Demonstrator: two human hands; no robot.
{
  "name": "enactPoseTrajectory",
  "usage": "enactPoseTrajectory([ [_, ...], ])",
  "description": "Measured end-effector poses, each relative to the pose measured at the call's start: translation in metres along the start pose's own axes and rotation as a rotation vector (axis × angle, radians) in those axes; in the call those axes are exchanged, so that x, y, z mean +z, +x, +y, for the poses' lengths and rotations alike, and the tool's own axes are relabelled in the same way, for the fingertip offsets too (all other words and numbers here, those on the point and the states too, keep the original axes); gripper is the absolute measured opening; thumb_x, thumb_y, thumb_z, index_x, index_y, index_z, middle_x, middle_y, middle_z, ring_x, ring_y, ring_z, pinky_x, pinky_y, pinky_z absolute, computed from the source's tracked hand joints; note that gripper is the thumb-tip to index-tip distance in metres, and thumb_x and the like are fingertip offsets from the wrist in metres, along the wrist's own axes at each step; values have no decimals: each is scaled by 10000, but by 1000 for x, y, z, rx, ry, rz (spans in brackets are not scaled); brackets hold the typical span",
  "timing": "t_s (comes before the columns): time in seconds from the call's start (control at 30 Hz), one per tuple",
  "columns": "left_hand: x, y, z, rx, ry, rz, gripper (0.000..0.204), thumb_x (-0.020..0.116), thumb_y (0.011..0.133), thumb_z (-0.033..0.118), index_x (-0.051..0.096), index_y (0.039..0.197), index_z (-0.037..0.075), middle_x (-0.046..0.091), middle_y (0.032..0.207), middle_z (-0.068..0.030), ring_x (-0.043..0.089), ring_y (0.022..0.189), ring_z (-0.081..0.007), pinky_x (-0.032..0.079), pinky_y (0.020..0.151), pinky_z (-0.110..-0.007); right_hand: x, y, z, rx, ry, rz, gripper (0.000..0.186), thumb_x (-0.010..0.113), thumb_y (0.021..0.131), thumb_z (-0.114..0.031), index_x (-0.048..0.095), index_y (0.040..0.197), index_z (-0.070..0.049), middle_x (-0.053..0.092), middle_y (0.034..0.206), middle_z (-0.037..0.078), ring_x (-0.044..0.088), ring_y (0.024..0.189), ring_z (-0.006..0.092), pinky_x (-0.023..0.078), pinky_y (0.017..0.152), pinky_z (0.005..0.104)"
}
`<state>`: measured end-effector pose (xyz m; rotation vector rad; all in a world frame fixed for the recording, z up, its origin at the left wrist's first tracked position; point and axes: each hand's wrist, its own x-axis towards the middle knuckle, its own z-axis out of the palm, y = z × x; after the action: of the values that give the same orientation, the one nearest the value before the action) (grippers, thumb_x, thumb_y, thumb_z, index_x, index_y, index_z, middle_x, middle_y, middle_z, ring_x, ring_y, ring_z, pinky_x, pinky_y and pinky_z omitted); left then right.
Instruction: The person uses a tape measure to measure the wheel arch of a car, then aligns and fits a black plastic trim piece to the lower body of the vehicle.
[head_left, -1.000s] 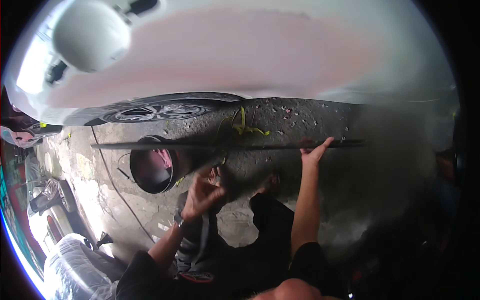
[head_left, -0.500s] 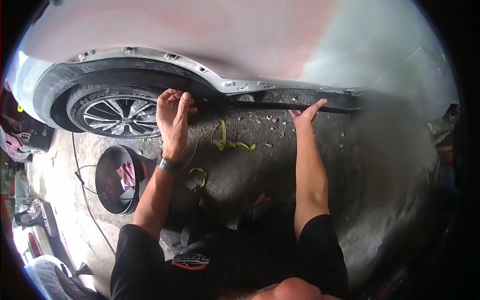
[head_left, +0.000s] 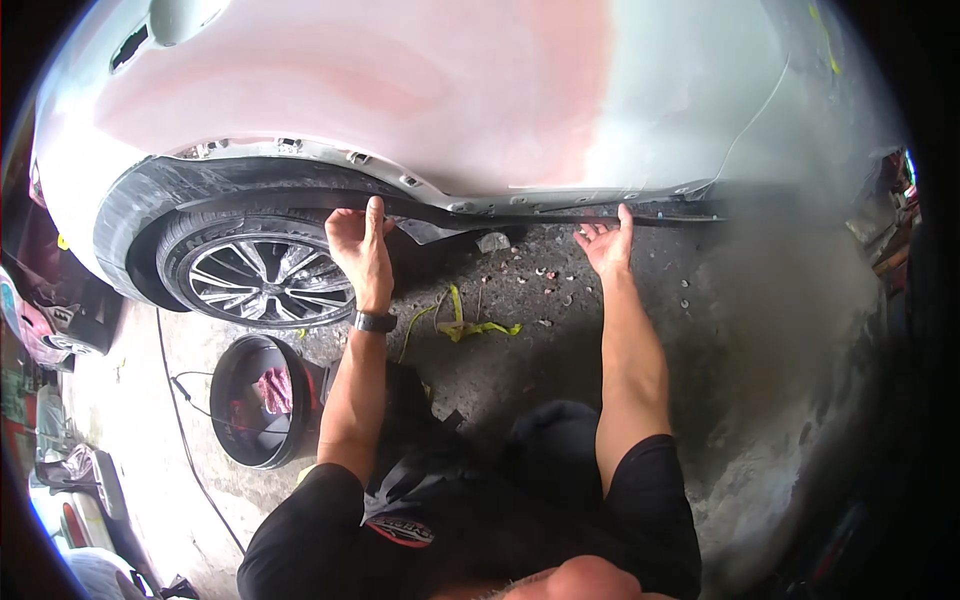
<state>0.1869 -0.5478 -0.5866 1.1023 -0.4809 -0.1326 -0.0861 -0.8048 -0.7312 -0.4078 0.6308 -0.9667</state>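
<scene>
A long black plastic trim strip (head_left: 530,219) runs along the lower edge of a pale car body (head_left: 480,90), from over the wheel toward the right. My left hand (head_left: 360,250) is closed on it beside the wheel, thumb up and fingers curled. Further right, my right hand (head_left: 608,250) is palm up beneath the strip. Its fingers are spread, and the thumb overlaps the strip's edge. Small clip fittings (head_left: 359,158) line the bare wheel arch above. The strip's right end fades into a blurred patch.
The wheel (head_left: 268,280) stands at the left under the arch. A round black bucket (head_left: 228,440) holding a reddish cloth (head_left: 274,390) is on the floor, with a dark cable (head_left: 190,470) alongside. Yellow tape scraps (head_left: 460,329) and small debris lie on the concrete. Another car (head_left: 60,310) is at far left.
The strip now sits closer against the car's lower edge. My right hand has opened its fingers beneath it, while my left hand has closed round it. The view has shifted slightly.
</scene>
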Motion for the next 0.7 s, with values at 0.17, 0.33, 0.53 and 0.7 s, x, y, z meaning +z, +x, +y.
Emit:
enactPoseTrajectory([
  [0.17, -2, -12, -3, -13, -3, -37, 303, 745, 896, 120, 489, 1057, 111, 563, 915, 11, 612, 847, -98, 603, 729, -312, -14, -2, -4, 14, 26, -59, 1055, 680, 793, -570, 96, 1536, -103, 370, 1466, 160, 246, 1431, 349, 169, 1161, 573],
  [0.33, -14, -15, -4, 88, 20, -2, 309, 714, 911, 74, 472, 1100, 103, 542, 943, -4, 597, 826, -104, 586, 671, -288, -1, -1, 2, 25, 62, -40, 1019, 725, 775, -534, 164, 1494, -80, 370, 1478, 164, 146, 1485, 388, 92, 1167, 620],
  [0.53, -1, 20, -8, 120, -126, 22, 269, 715, 925, 123, 499, 1078, 74, 501, 906, 22, 527, 754, -55, 498, 574, -215, -12, 12, 10, 63, 33, 28, 1249, 759, 729, -659, -52, 1568, -214, 66, 1610, 246, 237, 1429, 486, 309, 1108, 628],
  [0.7, 11, 39, 6, 253, -24, 89, 318, 734, 911, 121, 491, 1100, 42, 537, 773, 25, 503, 644, -38, 440, 541, -199, -5, 24, 14, 155, -89, 145, 1300, 724, 668, -771, 39, 1565, -125, 297, 1473, 261, 577, 1017, 352, 535, 931, 498],
])
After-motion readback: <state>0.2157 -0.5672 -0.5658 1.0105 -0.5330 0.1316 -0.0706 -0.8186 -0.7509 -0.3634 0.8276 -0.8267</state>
